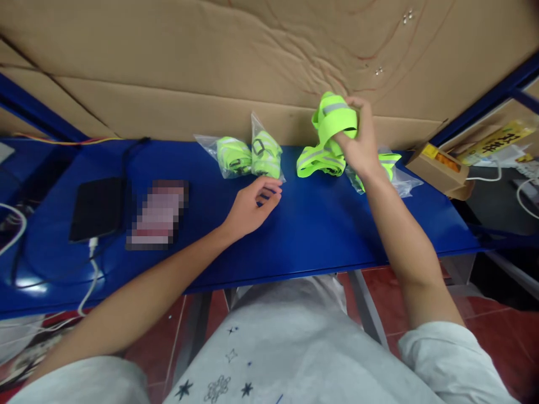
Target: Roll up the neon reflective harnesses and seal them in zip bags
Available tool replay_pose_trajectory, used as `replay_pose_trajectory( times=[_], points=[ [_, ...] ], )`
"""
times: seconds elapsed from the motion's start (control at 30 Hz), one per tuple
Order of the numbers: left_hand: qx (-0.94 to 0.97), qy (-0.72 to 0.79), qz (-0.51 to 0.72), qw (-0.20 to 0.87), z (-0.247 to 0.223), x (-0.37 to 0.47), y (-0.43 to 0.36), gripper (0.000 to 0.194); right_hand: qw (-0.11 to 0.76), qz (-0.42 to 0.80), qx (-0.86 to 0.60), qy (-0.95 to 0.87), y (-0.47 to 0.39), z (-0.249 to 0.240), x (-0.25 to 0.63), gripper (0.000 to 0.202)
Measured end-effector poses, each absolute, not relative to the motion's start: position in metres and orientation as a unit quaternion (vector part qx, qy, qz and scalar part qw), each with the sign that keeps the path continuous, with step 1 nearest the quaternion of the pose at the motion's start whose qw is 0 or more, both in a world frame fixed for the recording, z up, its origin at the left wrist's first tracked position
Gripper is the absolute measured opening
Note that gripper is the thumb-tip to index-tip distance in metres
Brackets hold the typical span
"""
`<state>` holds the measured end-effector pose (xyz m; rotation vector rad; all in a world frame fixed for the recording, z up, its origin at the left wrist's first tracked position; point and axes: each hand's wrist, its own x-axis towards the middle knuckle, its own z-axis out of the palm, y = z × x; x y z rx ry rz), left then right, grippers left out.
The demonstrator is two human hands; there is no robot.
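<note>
Holding a green strap in the curled right hand.
Holding the left hand half-open, empty, near bagged straps.

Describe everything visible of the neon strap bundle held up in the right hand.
The held strap bundle is bright yellow-green with a silvery-grey stripe, seemingly woven webbing. It is loosely coiled, a wide loop hanging open at the front, with no bag visible around it. The right hand grips its side, fingers partly hidden, above another neon bundle; whether they touch is unclear.
</note>
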<state>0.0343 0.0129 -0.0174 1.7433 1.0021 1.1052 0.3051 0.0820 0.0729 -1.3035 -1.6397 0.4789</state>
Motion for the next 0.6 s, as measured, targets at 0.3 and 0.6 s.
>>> replay_pose_trajectory(
  times=[0.3,0.6],
  points=[
    [0.672,0.312,0.463,0.486,-0.007,0.038,0.000,0.111,0.413,0.564,-0.407,-0.587,0.019,0.011,0.243,0.064],
    [0.459,0.385,0.317,0.736,0.005,0.035,-0.002,0.073,0.425,0.195,-0.435,-0.769,0.015,0.008,0.257,0.059]
  ],
)
